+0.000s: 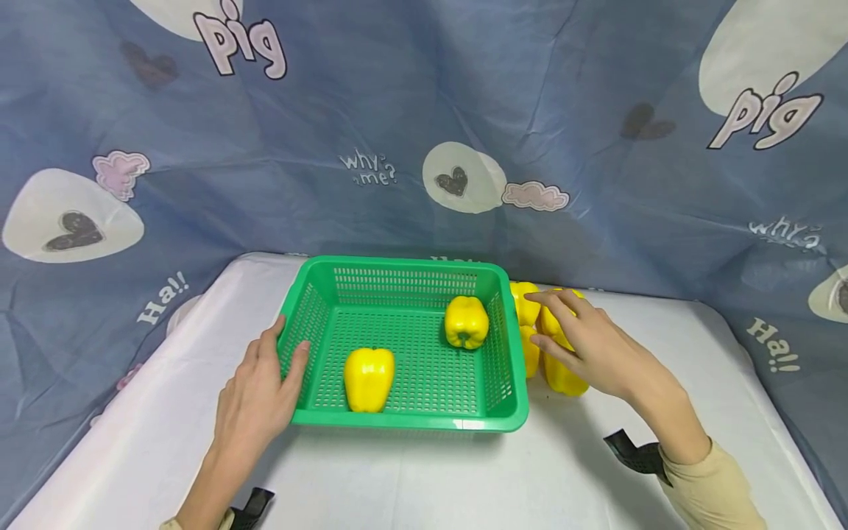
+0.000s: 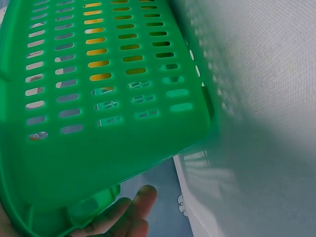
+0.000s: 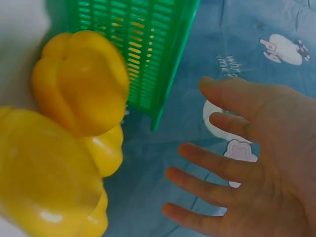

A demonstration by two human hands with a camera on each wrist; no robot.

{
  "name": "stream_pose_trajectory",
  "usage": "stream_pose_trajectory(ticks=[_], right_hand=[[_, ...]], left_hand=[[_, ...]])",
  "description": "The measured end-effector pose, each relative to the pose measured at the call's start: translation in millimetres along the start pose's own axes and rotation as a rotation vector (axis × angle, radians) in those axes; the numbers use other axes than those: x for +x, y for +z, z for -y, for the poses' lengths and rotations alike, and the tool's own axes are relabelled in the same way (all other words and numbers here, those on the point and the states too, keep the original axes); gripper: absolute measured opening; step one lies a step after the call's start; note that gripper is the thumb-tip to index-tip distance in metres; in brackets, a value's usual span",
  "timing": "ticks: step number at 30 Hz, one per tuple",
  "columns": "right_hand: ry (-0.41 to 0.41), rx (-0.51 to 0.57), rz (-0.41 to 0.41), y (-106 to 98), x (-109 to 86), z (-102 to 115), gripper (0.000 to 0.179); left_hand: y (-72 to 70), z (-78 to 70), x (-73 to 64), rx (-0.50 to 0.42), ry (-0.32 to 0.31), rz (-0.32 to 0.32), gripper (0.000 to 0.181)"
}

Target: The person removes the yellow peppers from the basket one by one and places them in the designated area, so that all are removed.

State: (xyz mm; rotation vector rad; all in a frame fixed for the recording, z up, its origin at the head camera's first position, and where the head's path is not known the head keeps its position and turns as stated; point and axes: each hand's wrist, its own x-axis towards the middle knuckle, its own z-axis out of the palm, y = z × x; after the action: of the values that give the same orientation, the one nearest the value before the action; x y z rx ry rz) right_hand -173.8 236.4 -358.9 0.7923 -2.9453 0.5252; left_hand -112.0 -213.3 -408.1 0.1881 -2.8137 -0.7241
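My left hand point(image 1: 255, 394) holds the left rim of a green plastic basket point(image 1: 411, 422), thumb on the inner side and fingers outside. In the left wrist view, fingertips point(image 2: 143, 197) show beside the basket's corner point(image 2: 113, 143). Inside the basket, one yellow bell pepper point(image 1: 369, 379) lies near the front and another yellow pepper point(image 1: 467, 322) at the right. My right hand point(image 1: 592, 342) hovers with spread fingers over several yellow bell peppers point(image 1: 563, 374) outside the basket's right wall. The right wrist view shows a near pepper point(image 3: 81, 84) beside the basket and nothing in that hand.
The basket stands on a table with a white cloth point(image 1: 424, 478). Behind the table hangs a blue printed cloth point(image 1: 397, 96), which also runs along both sides. Black straps point(image 1: 636, 453) circle the wrists.
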Motion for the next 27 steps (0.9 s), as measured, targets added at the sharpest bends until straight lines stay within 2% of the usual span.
stream_pose_trajectory(ticks=[9, 13, 21, 27], right_hand=[[-0.095, -0.059, 0.007, -3.9, 21.1, 12.1, 0.062], [-0.138, -0.064, 0.019, -4.1, 29.3, 17.1, 0.061], [-0.165, -0.07, 0.039, -1.1, 41.6, 25.7, 0.06], [-0.216, -0.111, 0.041, 4.9, 53.5, 33.6, 0.064]], left_hand=[[-0.5, -0.3, -0.5, -0.003, -0.001, -0.003, 0.072], [0.0, -0.4, -0.7, -0.007, -0.004, 0.009, 0.072], [1.4, -1.1, 0.1, -0.002, 0.008, -0.006, 0.071], [1.0, -0.7, -0.1, -0.005, 0.006, -0.004, 0.071]])
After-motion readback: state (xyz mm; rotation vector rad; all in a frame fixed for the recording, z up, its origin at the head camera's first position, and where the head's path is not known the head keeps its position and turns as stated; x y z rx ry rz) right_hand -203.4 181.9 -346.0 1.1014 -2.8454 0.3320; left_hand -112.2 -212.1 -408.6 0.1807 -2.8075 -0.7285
